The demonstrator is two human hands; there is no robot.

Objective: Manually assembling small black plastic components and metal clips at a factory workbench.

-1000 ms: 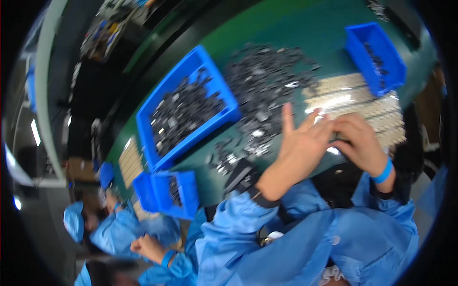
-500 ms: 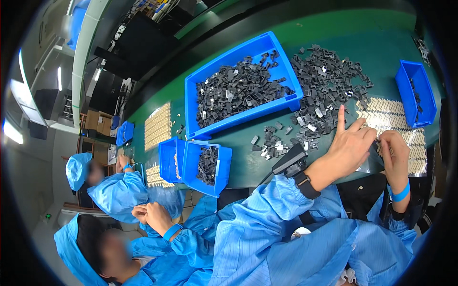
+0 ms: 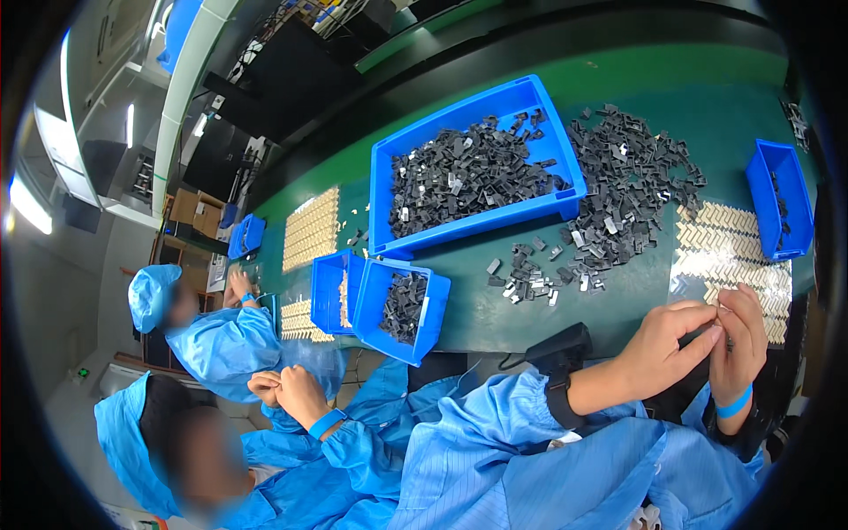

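Observation:
My left hand and my right hand meet at the near edge of the green table, fingertips pinched together on a small dark part that is mostly hidden between them. Just beyond my hands lies a tray of cream-coloured small parts in rows. Further out, a loose pile of small black parts spreads across the table. A black device is strapped at my left wrist, a blue band at my right.
A large blue bin of black parts sits behind the pile. Smaller blue bins stand at the left, another blue bin at the far right. Two people in blue coats and caps work to my left.
The view has swung so the table sits higher and more level. My left hand, which had a finger raised over the tray, has come down to meet my right hand.

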